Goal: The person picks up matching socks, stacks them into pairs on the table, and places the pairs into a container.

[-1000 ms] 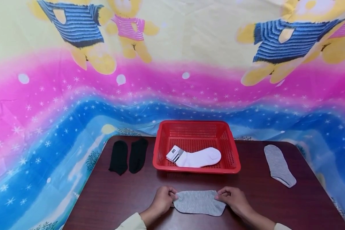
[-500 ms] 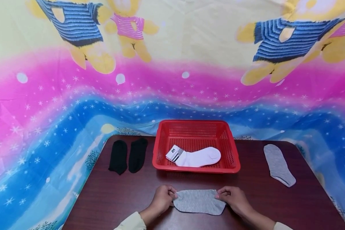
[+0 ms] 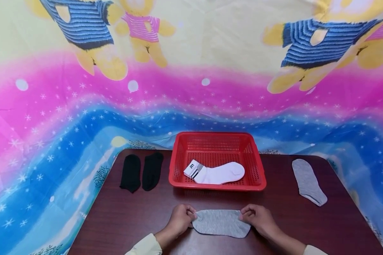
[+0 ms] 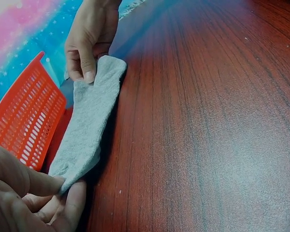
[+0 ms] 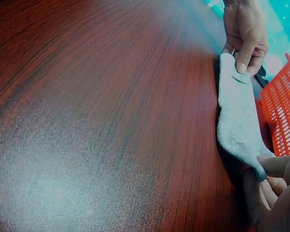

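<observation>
A grey sock [image 3: 221,223] is stretched sideways between both hands, near the front of the table in the head view. My left hand [image 3: 180,220] pinches its left end between thumb and fingers. At the other end, my right hand [image 3: 258,219] pinches the upper corner. Both wrist views show the sock [image 4: 87,121] raised over the tabletop, with a dark shadow beneath its edge. Another grey sock [image 3: 309,182] lies flat at the right side of the table. Behind the hands, a white sock [image 3: 221,173] with black stripes at the cuff lies in the red basket [image 3: 217,187].
Two black socks [image 3: 130,173] lie side by side at the table's back left, beside the basket. The dark brown table [image 3: 121,226] has rounded back corners. A patterned curtain [image 3: 191,95] with bears hangs behind and around it.
The hands and the grey sock hold nearly the same pose. The whole head view has shifted very slightly, with the scene a few pixels higher.
</observation>
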Demonstrator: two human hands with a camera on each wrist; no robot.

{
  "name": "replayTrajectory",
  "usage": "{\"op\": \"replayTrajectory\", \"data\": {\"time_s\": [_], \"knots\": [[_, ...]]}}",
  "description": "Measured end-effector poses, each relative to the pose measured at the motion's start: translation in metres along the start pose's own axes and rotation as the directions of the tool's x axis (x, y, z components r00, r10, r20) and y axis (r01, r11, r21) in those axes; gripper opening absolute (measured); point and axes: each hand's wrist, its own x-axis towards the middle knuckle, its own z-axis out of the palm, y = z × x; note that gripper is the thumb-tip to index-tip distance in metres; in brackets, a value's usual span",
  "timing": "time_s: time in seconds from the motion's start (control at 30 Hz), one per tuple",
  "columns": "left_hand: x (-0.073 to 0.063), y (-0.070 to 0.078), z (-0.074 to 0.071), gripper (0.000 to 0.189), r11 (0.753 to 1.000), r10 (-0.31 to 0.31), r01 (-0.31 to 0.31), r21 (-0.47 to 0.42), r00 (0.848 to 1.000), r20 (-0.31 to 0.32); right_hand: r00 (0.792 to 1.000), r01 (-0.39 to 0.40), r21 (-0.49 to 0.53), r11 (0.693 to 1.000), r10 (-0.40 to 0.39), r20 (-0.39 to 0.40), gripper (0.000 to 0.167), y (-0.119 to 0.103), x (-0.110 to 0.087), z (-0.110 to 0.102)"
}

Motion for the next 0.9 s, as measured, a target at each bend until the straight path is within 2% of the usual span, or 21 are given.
{"op": "replayTrajectory", "data": {"time_s": [0.13,0.27,0.4,0.5,0.57,0.77,0.9], "knots": [[0.0,0.0,0.0,0.006,1.0,-0.019,0.019,-0.002,1.0,-0.004,0.999,0.032,-0.007,0.999,-0.032,0.0,0.023,0.003,0.0,0.0],[-0.001,0.0,0.0,0.01,1.0,-0.019,0.019,-0.007,1.0,-0.008,0.997,0.064,-0.035,0.997,-0.066,-0.048,0.018,0.005,0.001,-0.001],[-0.001,0.0,-0.002,0.015,0.999,0.028,-0.028,0.045,1.0,0.005,0.995,0.011,-0.094,0.995,-0.02,-0.097,0.015,0.006,0.0,-0.008],[0.0,0.0,-0.003,0.018,0.993,0.071,-0.073,0.088,0.997,0.02,0.991,-0.038,-0.167,0.985,0.016,-0.133,0.011,0.01,0.0,-0.02],[0.0,0.001,-0.004,0.02,0.991,0.088,-0.09,0.101,0.996,0.028,0.987,-0.049,-0.222,0.974,0.013,-0.162,0.009,0.015,-0.001,-0.031],[0.002,0.001,-0.006,0.023,0.982,0.099,-0.104,0.156,0.994,0.04,0.968,0.004,-0.361,0.933,-0.095,-0.234,0.007,0.034,-0.003,-0.07],[0.002,0.0,-0.006,0.023,0.979,0.116,-0.12,0.164,0.993,0.033,0.965,-0.015,-0.403,0.915,-0.093,-0.246,0.009,0.041,-0.002,-0.09]]}}
